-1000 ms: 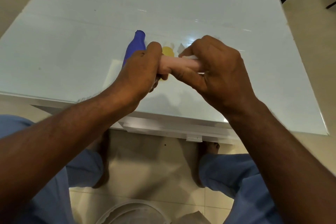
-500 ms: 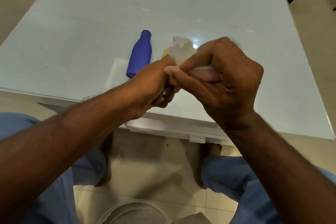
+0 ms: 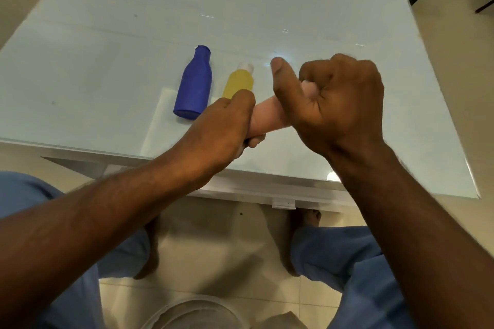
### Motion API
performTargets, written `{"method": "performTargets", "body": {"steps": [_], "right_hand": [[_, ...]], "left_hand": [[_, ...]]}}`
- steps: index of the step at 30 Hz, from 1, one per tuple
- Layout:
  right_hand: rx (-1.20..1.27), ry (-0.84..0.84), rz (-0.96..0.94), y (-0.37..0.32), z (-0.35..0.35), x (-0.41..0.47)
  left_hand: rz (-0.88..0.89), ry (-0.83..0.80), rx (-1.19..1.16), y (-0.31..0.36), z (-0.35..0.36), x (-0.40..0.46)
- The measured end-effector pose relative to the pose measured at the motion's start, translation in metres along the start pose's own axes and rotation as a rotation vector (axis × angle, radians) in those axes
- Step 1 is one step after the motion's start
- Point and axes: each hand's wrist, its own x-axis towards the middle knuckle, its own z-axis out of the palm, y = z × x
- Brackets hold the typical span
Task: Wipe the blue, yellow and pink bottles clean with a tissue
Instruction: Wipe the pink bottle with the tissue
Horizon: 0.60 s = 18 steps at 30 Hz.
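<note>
Right hand [image 3: 339, 104] has twisted round the pink bottle [image 3: 267, 115], thumb now up, left hand [image 3: 224, 125] gripping its base, blue bottle [image 3: 193, 83] and yellow bottle [image 3: 238, 83] lying on the table, so probably last one.

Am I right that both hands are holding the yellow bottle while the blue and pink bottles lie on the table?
Not quite: the head view shows both hands, left and right, holding the pink bottle. The blue bottle and yellow bottle lie on the table.
</note>
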Motion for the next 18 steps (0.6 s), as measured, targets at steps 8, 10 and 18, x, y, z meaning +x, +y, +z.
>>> {"method": "performTargets", "body": {"steps": [8,10,18], "right_hand": [[0.009,-0.481,0.451,0.001,0.005,0.006],[0.123,-0.580,0.582,0.005,0.007,0.006],[0.408,-0.376,0.629,0.004,0.012,-0.002]], "left_hand": [[0.499,0.040,0.673,-0.011,-0.018,0.011],[0.633,0.052,0.684,-0.013,-0.018,0.012],[0.657,0.161,0.656,-0.011,-0.019,0.019]]}}
